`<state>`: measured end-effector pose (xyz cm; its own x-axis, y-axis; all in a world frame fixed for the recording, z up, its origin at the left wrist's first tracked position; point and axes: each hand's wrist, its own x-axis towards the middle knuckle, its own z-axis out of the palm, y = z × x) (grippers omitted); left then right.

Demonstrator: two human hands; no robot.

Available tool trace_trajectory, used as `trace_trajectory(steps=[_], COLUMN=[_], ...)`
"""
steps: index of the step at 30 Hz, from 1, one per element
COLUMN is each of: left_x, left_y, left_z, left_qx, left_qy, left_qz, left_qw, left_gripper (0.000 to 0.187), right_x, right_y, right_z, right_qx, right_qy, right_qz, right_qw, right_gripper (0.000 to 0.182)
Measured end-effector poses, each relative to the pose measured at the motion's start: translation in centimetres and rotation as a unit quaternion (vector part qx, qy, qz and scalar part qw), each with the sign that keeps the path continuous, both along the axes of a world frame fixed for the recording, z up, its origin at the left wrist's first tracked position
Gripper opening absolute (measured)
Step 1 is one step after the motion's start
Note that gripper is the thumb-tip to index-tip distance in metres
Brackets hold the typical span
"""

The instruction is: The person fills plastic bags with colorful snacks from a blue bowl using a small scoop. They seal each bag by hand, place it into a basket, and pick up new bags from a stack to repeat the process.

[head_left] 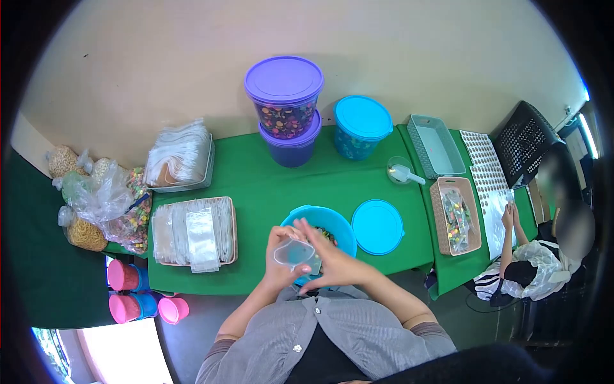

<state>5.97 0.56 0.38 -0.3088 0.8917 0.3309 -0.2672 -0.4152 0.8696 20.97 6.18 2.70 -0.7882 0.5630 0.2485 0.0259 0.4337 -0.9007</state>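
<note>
My left hand point(279, 256) is wrapped round a small clear plastic pouch point(295, 253), above the near part of a blue bowl point(345, 225). My right hand point(336, 261) is at the pouch's right side, with its fingers spread and the thumb low. Whether its fingertips touch the pouch cannot be made out. Colourful small pieces point(326, 235) show inside the bowl, partly hidden by my hands. Right of the bowl lies a round blue lid point(378, 226). A clear scoop with a white handle point(406, 174) rests in a small round dish farther back.
Basket of flat bags point(234, 240) and another bag basket point(210, 168) at left, near filled bags point(86, 233). Purple tubs point(291, 144) and a blue tub point(362, 128) at the back. Right: pink basket point(439, 217), grey basket point(437, 144), sticker sheets point(489, 176), another person point(531, 269).
</note>
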Motion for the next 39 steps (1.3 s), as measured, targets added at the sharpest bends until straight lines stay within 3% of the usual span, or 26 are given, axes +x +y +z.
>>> trace_trajectory(steps=[2, 4, 6, 8, 12, 14, 15, 17, 21, 23, 24, 26, 29, 33, 35, 36, 39], left_x=[0.3, 0.0, -0.6, -1.5, -4.6, -5.4, -5.6, -5.9, -5.1, -4.3, -3.7, -2.8, -2.9, -3.1, -2.9, -2.9, -3.0], left_y=[-0.1, -0.3, -0.4, -0.3, 0.0, 0.1, 0.1, 0.6, 1.4, 1.3, 1.2, 1.0, 1.0, 1.2, 1.3, 1.4, 1.4], left_z=[0.0, -0.3, -0.3, 0.1, 1.0, 1.0, 0.9, -0.1, -3.9, -6.7, -7.1, -7.8, -7.7, -7.7, -7.6, -7.6, -7.7], left_qx=[0.041, 0.036, 0.008, 0.03, 0.082, 0.089, 0.034, -0.035, -0.134, -0.165, -0.168, -0.152, -0.151, -0.156, -0.16, -0.16, -0.146], left_qy=[0.011, -0.023, 0.013, 0.017, 0.074, 0.104, 0.129, 0.182, 0.276, 0.324, 0.321, 0.397, 0.394, 0.402, 0.399, 0.399, 0.424], left_qz=[-0.009, 0.007, 0.086, 0.092, 0.228, 0.288, 0.318, 0.349, 0.314, 0.307, 0.309, 0.297, 0.303, 0.291, 0.291, 0.293, 0.297], left_qw=[0.999, 0.999, 0.996, 0.995, 0.967, 0.948, 0.939, 0.919, 0.898, 0.879, 0.879, 0.855, 0.855, 0.854, 0.855, 0.854, 0.843], left_gripper=[0.063, 0.059, 0.061, 0.058, 0.056, 0.054, 0.053, 0.046, 0.037, 0.037, 0.037, 0.045, 0.043, 0.042, 0.042, 0.041, 0.042], right_x=[-0.4, -1.0, -0.8, -1.1, -0.6, -0.9, -1.3, -2.0, -2.4, -2.8, -2.8, -2.9, -3.2, -3.2, -3.4, -3.1, -2.6], right_y=[0.2, 1.0, 1.2, 1.1, 4.3, 6.0, 6.6, 7.1, 7.0, 6.7, 6.8, 6.9, 6.9, 7.8, 8.1, 8.1, 7.9], right_z=[-2.1, -2.5, -2.6, -3.1, -7.3, -9.3, -10.3, -12.2, -15.2, -15.7, -16.0, -16.7, -12.1, -11.1, -11.3, -11.9, -13.3], right_qx=[-0.011, -0.117, -0.187, 0.033, 0.058, 0.049, 0.049, 0.129, 0.232, 0.301, 0.301, 0.269, 0.178, 0.263, 0.545, 0.542, 0.476], right_qy=[-0.014, -0.075, -0.121, -0.014, -0.119, -0.343, -0.342, -0.506, -0.51, -0.584, -0.586, -0.574, -0.571, -0.506, -0.378, -0.38, -0.567], right_qz=[0.013, 0.053, 0.034, -0.005, 0.017, 0.106, 0.107, 0.173, 0.2, 0.234, 0.237, 0.227, 0.255, 0.209, 0.107, 0.107, 0.186], right_qw=[1.0, 0.989, 0.974, 0.999, 0.991, 0.932, 0.932, 0.835, 0.804, 0.717, 0.714, 0.739, 0.76, 0.795, 0.741, 0.742, 0.646], right_gripper=[0.092, 0.093, 0.093, 0.081, 0.074, 0.063, 0.063, 0.053, 0.045, 0.03, 0.03, 0.02, 0.019, 0.017, 0.012, 0.012, 0.01])
